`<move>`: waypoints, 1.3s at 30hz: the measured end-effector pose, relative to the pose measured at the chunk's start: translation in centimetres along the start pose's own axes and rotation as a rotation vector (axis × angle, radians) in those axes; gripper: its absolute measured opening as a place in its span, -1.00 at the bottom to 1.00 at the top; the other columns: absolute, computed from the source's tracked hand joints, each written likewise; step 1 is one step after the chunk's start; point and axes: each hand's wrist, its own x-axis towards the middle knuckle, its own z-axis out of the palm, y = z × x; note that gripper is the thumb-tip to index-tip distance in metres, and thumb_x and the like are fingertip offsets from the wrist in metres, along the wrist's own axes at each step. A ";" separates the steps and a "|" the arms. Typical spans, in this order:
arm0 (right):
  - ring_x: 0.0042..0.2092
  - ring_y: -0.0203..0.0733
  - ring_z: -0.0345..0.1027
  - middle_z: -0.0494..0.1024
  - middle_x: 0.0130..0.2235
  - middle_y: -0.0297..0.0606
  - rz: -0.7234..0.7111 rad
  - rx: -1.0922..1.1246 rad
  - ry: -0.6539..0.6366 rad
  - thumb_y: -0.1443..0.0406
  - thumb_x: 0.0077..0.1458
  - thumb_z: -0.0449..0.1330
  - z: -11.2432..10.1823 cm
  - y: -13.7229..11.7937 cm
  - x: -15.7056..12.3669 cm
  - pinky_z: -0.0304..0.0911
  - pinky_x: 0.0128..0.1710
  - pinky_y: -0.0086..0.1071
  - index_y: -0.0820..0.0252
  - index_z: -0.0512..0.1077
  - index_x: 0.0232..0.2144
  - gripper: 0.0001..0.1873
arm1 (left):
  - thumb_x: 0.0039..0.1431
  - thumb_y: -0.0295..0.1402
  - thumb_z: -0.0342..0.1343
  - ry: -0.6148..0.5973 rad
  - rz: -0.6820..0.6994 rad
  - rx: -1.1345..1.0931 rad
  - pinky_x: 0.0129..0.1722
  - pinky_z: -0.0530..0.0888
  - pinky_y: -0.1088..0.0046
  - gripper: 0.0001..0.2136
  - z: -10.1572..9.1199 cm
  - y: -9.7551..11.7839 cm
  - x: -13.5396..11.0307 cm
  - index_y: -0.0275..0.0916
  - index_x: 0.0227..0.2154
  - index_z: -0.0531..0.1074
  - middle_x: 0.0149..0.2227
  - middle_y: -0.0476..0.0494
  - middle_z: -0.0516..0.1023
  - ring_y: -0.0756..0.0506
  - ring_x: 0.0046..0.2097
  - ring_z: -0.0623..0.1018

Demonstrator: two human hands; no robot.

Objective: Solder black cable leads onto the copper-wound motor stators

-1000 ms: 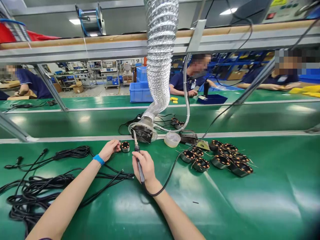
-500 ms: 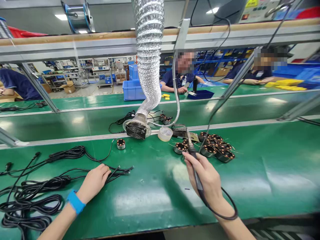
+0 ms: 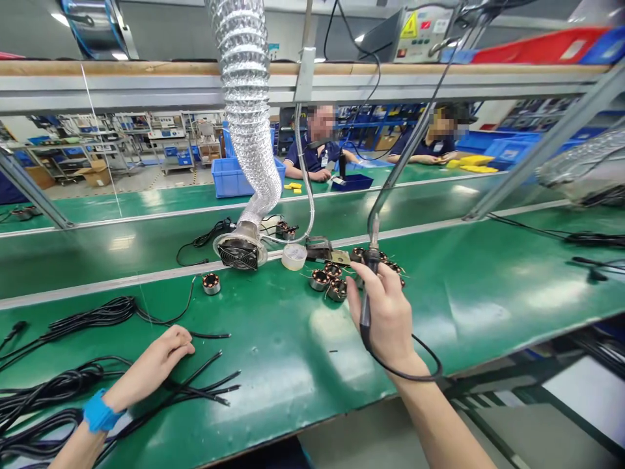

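Observation:
My right hand (image 3: pixel 390 319) is wrapped round the dark handle of a soldering iron (image 3: pixel 373 255), its metal tip pointing up and away. Behind and left of that hand lie several small motor stators (image 3: pixel 319 280) with copper windings. On the left, my left hand (image 3: pixel 159 361), a blue band at the wrist, has its fingers closed over a black cable (image 3: pixel 212 335), whose end pokes out to the right. Other cable ends (image 3: pixel 215 391) fan out on the bench just below. One lone stator (image 3: pixel 211 284) stands beyond my left hand, near a thin cable end.
A fume duct with a fan (image 3: pixel 239 254) hangs over the green bench (image 3: pixel 283 365). Beside it are a tape roll (image 3: pixel 293 256) and a metal stand (image 3: pixel 319 247). Coiled cables (image 3: pixel 92 312) lie left. Two co-workers (image 3: pixel 312 153) sit across, near a blue crate (image 3: pixel 229 178).
The view has swung right. My left hand has moved away from the bundle of cable ends, which now lie apart below it. The soldering iron stays in my right hand, now more upright.

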 end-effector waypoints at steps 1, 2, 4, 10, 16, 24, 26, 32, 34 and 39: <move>-0.05 0.01 0.44 0.40 0.04 0.03 -0.017 -0.009 0.001 0.29 0.30 0.11 0.0 0.1 0.2 0.39 -0.09 -0.22 0.17 0.39 0.07 -0.69 | 0.32 -0.10 -0.10 0.021 0.008 -0.017 -0.09 0.41 0.40 -0.64 0.0 -0.2 0.4 -0.13 -0.36 0.55 -0.09 -0.16 0.51 -0.17 -0.10 0.51; -0.07 0.00 0.44 0.39 0.04 0.03 -0.028 -0.007 -0.012 0.30 0.30 0.11 0.4 0.1 0.2 0.39 -0.11 -0.22 0.18 0.39 0.07 -0.69 | 0.33 -0.09 -0.14 0.042 0.010 -0.022 -0.06 0.41 0.39 -0.60 0.1 -0.3 0.9 -0.13 -0.35 0.55 -0.07 -0.16 0.51 -0.18 -0.08 0.52; -0.12 -0.04 0.43 0.38 0.04 0.03 -0.035 0.032 -0.089 0.33 0.30 0.08 2.1 0.3 -0.2 0.39 -0.13 -0.23 0.21 0.38 0.06 -0.70 | 0.36 -0.08 -0.20 0.075 0.005 0.020 -0.08 0.42 0.37 -0.57 0.5 -0.2 1.9 -0.14 -0.30 0.55 -0.11 -0.17 0.54 -0.18 -0.11 0.54; -0.19 -0.06 0.38 0.36 0.03 0.00 0.098 0.091 -0.436 0.46 0.19 0.04 9.4 0.5 -2.7 0.34 -0.15 -0.22 0.21 0.37 0.05 -0.62 | 0.38 -0.18 -0.13 0.022 0.104 0.397 -0.21 0.41 0.37 -0.68 2.1 1.4 3.7 -0.17 -0.17 0.51 -0.16 -0.15 0.54 -0.17 -0.22 0.57; -0.15 -0.01 0.35 0.35 -0.04 0.01 0.158 0.145 -0.450 0.59 0.09 -0.04 11.4 0.1 -3.7 0.32 -0.11 -0.16 0.23 0.39 0.03 -0.51 | 0.38 -0.29 -0.09 -0.041 0.153 0.558 -0.28 0.37 0.41 -0.76 2.4 1.4 4.7 -0.19 -0.27 0.47 -0.23 -0.13 0.49 -0.13 -0.28 0.54; -0.16 -0.18 0.42 0.29 -0.01 -0.12 0.110 0.488 -0.474 0.53 0.17 0.01 9.0 -6.3 -5.5 0.39 -0.13 -0.32 0.13 0.32 0.03 -0.59 | 0.35 -0.15 -0.09 0.038 0.088 0.250 -0.31 0.32 0.41 -0.60 1.8 1.1 6.4 -0.23 -0.50 0.49 -0.42 -0.09 0.51 -0.10 -0.36 0.48; -0.15 -0.18 0.43 0.30 -0.01 -0.14 0.086 0.651 -0.505 0.54 0.17 0.02 8.4 -9.2 -5.7 0.40 -0.12 -0.31 0.10 0.33 0.02 -0.58 | 0.33 -0.14 -0.09 0.107 0.048 0.136 -0.31 0.34 0.41 -0.60 1.6 1.2 6.9 -0.23 -0.45 0.54 -0.42 -0.09 0.53 -0.10 -0.36 0.48; -0.08 -0.18 0.40 0.30 0.02 -0.17 -0.067 0.946 -0.636 0.60 0.13 0.08 9.0 -15.8 -5.2 0.38 -0.06 -0.30 0.04 0.32 0.07 -0.47 | 0.26 -0.19 -0.01 0.179 0.062 -0.041 -0.17 0.40 0.38 -0.66 2.3 0.8 8.1 -0.24 -0.13 0.59 -0.22 -0.17 0.59 -0.13 -0.22 0.53; -0.09 -0.17 0.40 0.30 0.00 -0.17 -0.114 0.993 -0.649 0.58 0.12 0.13 9.6 -16.6 -4.8 0.38 -0.05 -0.28 0.04 0.33 0.06 -0.48 | 0.25 -0.18 -0.01 0.169 0.055 -0.051 -0.21 0.39 0.38 -0.67 2.6 0.3 8.2 -0.24 -0.21 0.60 -0.28 -0.15 0.57 -0.13 -0.26 0.51; 0.01 -0.06 0.34 0.35 -0.02 -0.15 -0.119 1.062 -0.584 0.46 0.11 0.28 11.1 -16.3 -4.5 0.34 0.05 -0.16 0.05 0.34 0.04 -0.53 | 0.21 -0.14 0.04 0.186 -0.005 -0.110 -0.27 0.35 0.41 -0.71 2.4 -0.5 7.7 -0.23 -0.42 0.52 -0.35 -0.10 0.54 -0.11 -0.30 0.47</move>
